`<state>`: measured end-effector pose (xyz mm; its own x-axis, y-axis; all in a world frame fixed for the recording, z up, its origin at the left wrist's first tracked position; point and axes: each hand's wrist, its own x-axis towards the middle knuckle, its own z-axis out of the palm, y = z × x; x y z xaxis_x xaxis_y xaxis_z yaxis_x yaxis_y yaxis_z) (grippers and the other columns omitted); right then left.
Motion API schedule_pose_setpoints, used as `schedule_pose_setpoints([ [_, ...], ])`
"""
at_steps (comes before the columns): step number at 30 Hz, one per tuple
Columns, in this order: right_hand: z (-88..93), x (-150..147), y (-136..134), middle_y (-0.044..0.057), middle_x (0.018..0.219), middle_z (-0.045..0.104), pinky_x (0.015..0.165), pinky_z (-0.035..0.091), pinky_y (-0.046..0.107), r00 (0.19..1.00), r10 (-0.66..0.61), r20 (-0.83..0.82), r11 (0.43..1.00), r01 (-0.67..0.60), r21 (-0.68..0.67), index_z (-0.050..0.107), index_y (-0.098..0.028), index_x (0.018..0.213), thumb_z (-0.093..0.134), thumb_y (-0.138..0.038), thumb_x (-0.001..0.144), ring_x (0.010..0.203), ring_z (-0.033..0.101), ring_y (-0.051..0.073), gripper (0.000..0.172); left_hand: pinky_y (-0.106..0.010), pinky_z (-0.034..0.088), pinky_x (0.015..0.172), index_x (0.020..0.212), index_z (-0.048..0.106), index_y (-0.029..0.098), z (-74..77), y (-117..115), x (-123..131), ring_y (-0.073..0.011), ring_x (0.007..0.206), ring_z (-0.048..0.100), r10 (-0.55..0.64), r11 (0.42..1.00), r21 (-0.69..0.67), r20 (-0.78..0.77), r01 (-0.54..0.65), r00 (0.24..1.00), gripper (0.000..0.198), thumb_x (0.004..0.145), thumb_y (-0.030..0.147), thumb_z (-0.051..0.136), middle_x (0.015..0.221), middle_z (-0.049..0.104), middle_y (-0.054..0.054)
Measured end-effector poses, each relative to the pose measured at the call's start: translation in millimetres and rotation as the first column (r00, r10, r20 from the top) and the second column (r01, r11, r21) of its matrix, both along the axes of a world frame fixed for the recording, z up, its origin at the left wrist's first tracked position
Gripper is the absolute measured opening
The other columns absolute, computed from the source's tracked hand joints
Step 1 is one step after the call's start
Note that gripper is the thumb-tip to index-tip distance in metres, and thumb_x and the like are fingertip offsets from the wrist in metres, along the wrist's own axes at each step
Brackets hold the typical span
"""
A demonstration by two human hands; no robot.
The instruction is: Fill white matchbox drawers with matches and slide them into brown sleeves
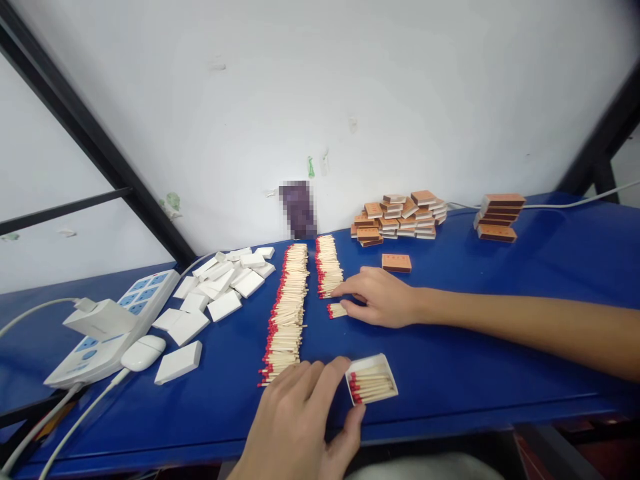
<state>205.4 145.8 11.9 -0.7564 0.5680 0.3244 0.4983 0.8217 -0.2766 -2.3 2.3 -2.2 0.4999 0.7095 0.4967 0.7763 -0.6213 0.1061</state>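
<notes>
My left hand (300,420) rests near the front edge of the blue table (500,360), thumb and forefinger pinching the left side of an open white matchbox tray (373,380) partly filled with red-tipped matches. My right hand (377,297) reaches in from the right, its fingers pressed together on a small bundle of matches (337,310) just below the shorter row of matches (327,265). A longer row of matches (287,313) lies to the left of it.
White inner trays (220,287) lie scattered at the left by a white power strip (107,327) with a plugged adapter and cables. Brown matchbox sleeves are piled at the back (400,217) and back right (497,217). One sleeve (397,263) lies alone.
</notes>
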Motion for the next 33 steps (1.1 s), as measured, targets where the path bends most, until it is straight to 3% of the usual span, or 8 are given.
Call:
schedule_pose_setpoints([
  [15, 0.7, -0.1, -1.1, 0.000, 0.075, 0.070, 0.069, 0.031, 0.030, 0.999, -0.022, 0.024, 0.999, 0.021, 0.041, 0.067, -0.018, 0.082, 0.047, -0.022, 0.092, 0.062, 0.056, 0.013, 0.023, -0.034, 0.058, 0.063, 0.122, 0.052, 0.021, 0.7, 0.2, -0.4, -0.0222, 0.076, 0.069, -0.010, 1.000, -0.021, -0.005, 0.010, 1.000, 0.035, 0.088, 0.027, 0.059, 0.084, 0.067, -0.004],
  [23, 3.0, -0.7, -0.8, -0.002, 0.066, 0.065, 0.069, 0.030, 0.029, 0.999, -0.010, 0.031, 0.999, 0.009, 0.040, 0.064, -0.018, 0.078, 0.046, -0.021, 0.092, 0.057, 0.050, 0.012, 0.023, -0.032, 0.057, 0.059, 0.120, 0.053, 0.020, 2.3, 1.0, 2.0, -0.0218, 0.073, 0.068, -0.010, 1.000, 0.005, 0.009, 0.010, 1.000, 0.032, 0.088, 0.027, 0.057, 0.082, 0.067, -0.004],
  [33, -0.1, 0.0, -0.8, 0.002, 0.077, 0.072, 0.071, 0.033, 0.030, 1.000, -0.020, 0.009, 0.999, 0.019, 0.028, 0.070, -0.018, 0.087, 0.049, -0.020, 0.090, 0.064, 0.058, 0.014, 0.021, -0.029, 0.054, 0.055, 0.118, 0.054, 0.020, 2.2, 1.9, 3.7, -0.0205, 0.071, 0.068, -0.020, 0.999, 0.037, 0.017, 0.020, 1.000, 0.029, 0.090, 0.027, 0.055, 0.079, 0.067, -0.004],
])
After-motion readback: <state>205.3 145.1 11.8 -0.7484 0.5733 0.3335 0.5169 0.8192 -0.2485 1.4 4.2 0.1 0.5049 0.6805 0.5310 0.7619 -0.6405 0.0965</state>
